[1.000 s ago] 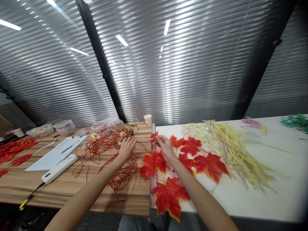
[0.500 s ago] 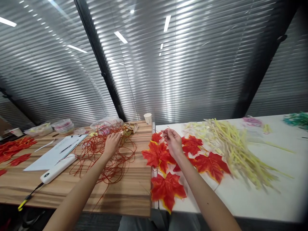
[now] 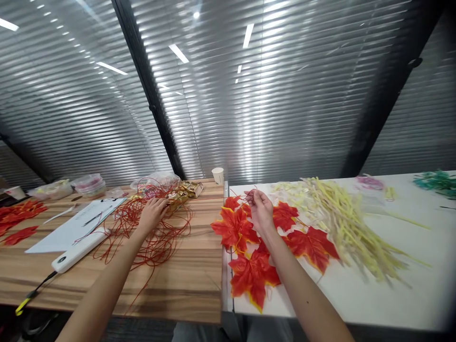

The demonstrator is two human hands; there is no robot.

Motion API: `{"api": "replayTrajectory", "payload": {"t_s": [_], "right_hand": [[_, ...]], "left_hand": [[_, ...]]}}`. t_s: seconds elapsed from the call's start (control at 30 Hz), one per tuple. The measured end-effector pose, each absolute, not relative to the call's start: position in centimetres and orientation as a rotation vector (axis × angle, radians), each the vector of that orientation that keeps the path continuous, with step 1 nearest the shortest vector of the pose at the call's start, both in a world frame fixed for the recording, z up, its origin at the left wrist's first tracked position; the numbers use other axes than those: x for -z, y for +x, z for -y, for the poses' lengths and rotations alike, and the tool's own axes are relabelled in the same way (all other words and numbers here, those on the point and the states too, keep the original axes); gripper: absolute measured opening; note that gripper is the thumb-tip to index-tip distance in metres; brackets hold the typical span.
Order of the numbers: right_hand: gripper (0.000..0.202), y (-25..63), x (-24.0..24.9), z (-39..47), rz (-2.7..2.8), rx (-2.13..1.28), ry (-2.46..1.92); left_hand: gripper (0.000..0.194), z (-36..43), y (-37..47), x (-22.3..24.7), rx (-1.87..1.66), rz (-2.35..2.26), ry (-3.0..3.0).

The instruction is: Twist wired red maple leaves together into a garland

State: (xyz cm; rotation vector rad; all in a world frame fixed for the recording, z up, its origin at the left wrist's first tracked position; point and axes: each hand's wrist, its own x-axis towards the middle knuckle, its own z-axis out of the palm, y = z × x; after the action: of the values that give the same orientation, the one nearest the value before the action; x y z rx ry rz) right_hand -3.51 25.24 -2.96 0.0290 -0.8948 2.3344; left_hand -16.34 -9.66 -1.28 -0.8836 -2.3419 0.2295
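My left hand (image 3: 153, 213) is over a loose tangle of red cord (image 3: 156, 249) on the wooden table, its fingers curled on the strands. In a pinch above the white table, my right hand (image 3: 261, 209) holds an end of thin red cord. A strand runs across the gap between both hands. Beneath and around my right hand lie several red artificial maple leaves with yellow edges (image 3: 254, 275). One larger leaf (image 3: 313, 246) spreads out to the right of my wrist. Gold packaging (image 3: 190, 191) is just beyond my left fingers.
A paper cup (image 3: 218, 175) stands at the back near the seam between the tables. Yellow strips (image 3: 351, 228) are heaped on the right. A clipboard with paper (image 3: 71, 225), a white device (image 3: 80, 251), plastic tubs (image 3: 89, 185) and more red leaves (image 3: 19, 213) occupy the left.
My left hand has shifted left, away from my right hand, and the cord between them now shows as a drawn-out line. My right hand has moved slightly right, still pinching.
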Motion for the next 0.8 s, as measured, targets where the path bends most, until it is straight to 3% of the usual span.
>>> {"api": "replayTrajectory", "payload": {"t_s": [0.5, 0.8], "right_hand": [[0.023, -3.4, 2.9, -27.3, 0.778, -2.244, 0.018], [0.022, -3.7, 3.3, -26.6, 0.862, -2.214, -0.016]], "left_hand": [[0.020, 11.9, -16.9, 1.7, 0.045, 2.505, -0.720], [0.033, 10.4, -16.8, 2.6, -0.014, 2.444, -0.825]]}}
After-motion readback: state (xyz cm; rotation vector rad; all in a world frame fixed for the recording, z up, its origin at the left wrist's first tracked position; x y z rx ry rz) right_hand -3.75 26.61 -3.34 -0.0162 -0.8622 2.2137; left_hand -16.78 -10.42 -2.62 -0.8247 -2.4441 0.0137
